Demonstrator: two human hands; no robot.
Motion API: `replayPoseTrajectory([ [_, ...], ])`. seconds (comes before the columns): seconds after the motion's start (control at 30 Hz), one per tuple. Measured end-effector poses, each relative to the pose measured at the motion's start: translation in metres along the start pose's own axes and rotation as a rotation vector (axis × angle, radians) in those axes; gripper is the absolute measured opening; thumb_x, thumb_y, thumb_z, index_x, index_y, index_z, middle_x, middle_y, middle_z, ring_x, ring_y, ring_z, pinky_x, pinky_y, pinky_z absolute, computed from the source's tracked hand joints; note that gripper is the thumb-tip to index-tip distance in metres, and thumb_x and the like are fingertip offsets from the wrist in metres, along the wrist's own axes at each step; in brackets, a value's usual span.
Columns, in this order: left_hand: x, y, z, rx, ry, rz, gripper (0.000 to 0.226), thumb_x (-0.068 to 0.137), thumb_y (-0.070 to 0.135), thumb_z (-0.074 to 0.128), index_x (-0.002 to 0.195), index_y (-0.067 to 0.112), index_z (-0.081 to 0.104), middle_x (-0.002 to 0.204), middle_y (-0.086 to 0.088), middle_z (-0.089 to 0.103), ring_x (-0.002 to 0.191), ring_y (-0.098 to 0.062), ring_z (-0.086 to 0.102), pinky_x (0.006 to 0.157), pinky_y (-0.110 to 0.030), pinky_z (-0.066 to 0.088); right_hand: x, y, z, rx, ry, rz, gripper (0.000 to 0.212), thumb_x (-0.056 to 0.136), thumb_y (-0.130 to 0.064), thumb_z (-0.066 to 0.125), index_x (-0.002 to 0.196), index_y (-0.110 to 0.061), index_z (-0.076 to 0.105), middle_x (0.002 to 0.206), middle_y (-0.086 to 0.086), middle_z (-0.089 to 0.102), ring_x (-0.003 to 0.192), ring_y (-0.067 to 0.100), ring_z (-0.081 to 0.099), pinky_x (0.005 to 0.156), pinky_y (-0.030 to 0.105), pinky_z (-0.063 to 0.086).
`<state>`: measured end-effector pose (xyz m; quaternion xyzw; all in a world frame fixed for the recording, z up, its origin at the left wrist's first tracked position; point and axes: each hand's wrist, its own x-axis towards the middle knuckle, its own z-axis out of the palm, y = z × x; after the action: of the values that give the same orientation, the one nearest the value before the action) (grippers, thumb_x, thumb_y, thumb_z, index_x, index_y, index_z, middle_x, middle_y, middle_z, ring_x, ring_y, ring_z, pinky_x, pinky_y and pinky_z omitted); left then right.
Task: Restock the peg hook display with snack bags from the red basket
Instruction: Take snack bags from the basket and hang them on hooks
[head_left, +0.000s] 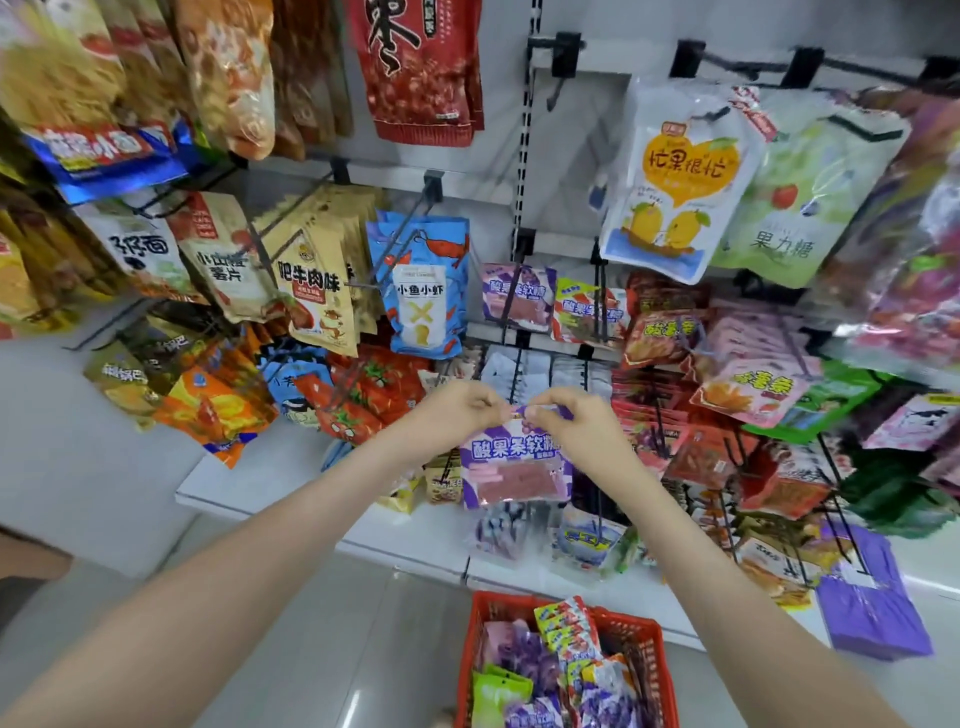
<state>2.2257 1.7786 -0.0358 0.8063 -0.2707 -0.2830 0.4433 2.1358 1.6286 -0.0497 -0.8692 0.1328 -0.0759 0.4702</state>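
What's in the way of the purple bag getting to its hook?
Nothing visible. The left hand and right hand pinch the purple bag by its top, and the air up to the matching purple bags on their hook looks open.

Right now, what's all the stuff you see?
purple plastic snack bag with a pink strip: one, purple, held up, centre of view
red plastic mesh basket: one, red, on the floor below
loose snack bags: many, purple, green, yellow, inside the basket
matching purple bags: several, purple, hanging above the held bag
blue fish-and-shrimp bags: several, blue, hanging middle
white mango bag: one visible, white and yellow, upper right
black metal peg hooks: many, black, all over, carrying bags
left grip: one, pinches the held bag's top edge
right grip: one, pinches the same edge
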Motion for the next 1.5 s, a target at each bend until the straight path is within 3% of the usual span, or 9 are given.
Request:
replayPoseTrajectory([
  [0.43,0.126,-0.044,-0.043,-0.087,0.256,0.069,0.013,0.089,0.021,0.066,0.090,0.009,0.070,0.093,-0.006,0.071,0.092,-0.020,0.065,0.088,-0.036,0.050,0.124,0.021,0.044,0.206,0.341,0.097,0.031,0.090,-0.011,0.059,0.065,-0.030,0.057,0.069,-0.014,0.055,0.065,-0.001,0.052,0.059,0.011,0.037],
  [0.6,0.143,-0.048,-0.050,-0.141,0.248,0.100,0.021,0.087,0.017,0.067,0.077,0.034,0.061,0.054,0.018,0.051,0.043,0.008,0.046,0.042,-0.009,0.031,0.135,0.023,0.041,0.143,0.387,0.009,0.016,0.089,-0.001,0.057,0.086,-0.014,0.064,0.092,-0.002,0.061,0.088,0.007,0.056,0.078,0.012,0.041],
  [0.77,0.150,-0.054,-0.047,-0.206,0.216,0.120,0.020,0.087,0.015,0.067,0.082,0.033,0.061,0.083,0.003,0.066,0.076,-0.016,0.060,0.067,-0.026,0.047,0.141,0.024,0.040,0.109,0.355,-0.006,0.018,0.089,0.002,0.056,0.085,-0.014,0.062,0.089,-0.008,0.059,0.092,0.012,0.055,0.084,0.016,0.041],
  [0.97,0.152,-0.061,-0.046,-0.224,0.208,0.159,0.013,0.087,0.027,0.066,0.077,0.035,0.065,0.076,0.018,0.065,0.067,0.008,0.057,0.062,-0.010,0.043,0.144,0.032,0.040,0.111,0.360,0.015,0.019,0.090,0.002,0.054,0.083,-0.014,0.062,0.090,-0.002,0.062,0.090,0.016,0.057,0.084,0.021,0.043],
  [1.13,0.165,-0.064,-0.044,-0.126,0.293,0.211,0.020,0.089,0.031,0.063,0.088,0.013,0.071,0.059,0.023,0.061,0.049,0.002,0.048,0.049,-0.012,0.032,0.167,0.043,0.046,0.123,0.399,0.073,0.029,0.092,-0.002,0.051,0.077,-0.026,0.058,0.088,-0.006,0.060,0.088,0.016,0.055,0.077,0.023,0.042],
  [1.23,0.184,-0.060,-0.042,0.060,0.401,0.280,0.018,0.093,0.028,0.060,0.094,0.012,0.069,0.080,0.010,0.070,0.066,-0.004,0.056,0.055,-0.014,0.035,0.194,0.049,0.044,0.062,0.464,0.077,0.018,0.092,0.001,0.049,0.091,-0.009,0.063,0.100,0.011,0.061,0.087,0.017,0.055,0.080,0.025,0.044],
  [1.3,0.199,-0.056,-0.042,0.221,0.474,0.300,0.017,0.095,0.021,0.056,0.104,0.010,0.065,0.095,-0.006,0.069,0.082,-0.018,0.061,0.067,-0.025,0.045,0.214,0.049,0.041,0.012,0.518,0.080,0.015,0.091,0.003,0.050,0.093,-0.004,0.063,0.100,0.014,0.058,0.080,0.012,0.052,0.071,0.011,0.039],
  [1.37,0.215,-0.056,-0.040,0.357,0.523,0.337,0.024,0.093,0.013,0.054,0.116,0.006,0.058,0.108,-0.013,0.063,0.098,-0.028,0.059,0.081,-0.039,0.049,0.233,0.053,0.039,-0.096,0.560,0.079,0.014,0.092,0.001,0.051,0.096,-0.001,0.064,0.099,0.015,0.056,0.085,0.017,0.048,0.066,0.017,0.031],
  [1.5,0.232,-0.058,-0.030,0.602,0.638,0.452,0.057,0.079,-0.009,0.059,0.134,-0.006,0.045,0.133,-0.025,0.052,0.123,-0.039,0.049,0.103,-0.045,0.040,0.258,0.061,0.036,-0.274,0.669,0.041,0.019,0.091,-0.004,0.055,0.107,0.003,0.061,0.112,0.022,0.058,0.109,0.035,0.047,0.088,0.031,0.030],
])
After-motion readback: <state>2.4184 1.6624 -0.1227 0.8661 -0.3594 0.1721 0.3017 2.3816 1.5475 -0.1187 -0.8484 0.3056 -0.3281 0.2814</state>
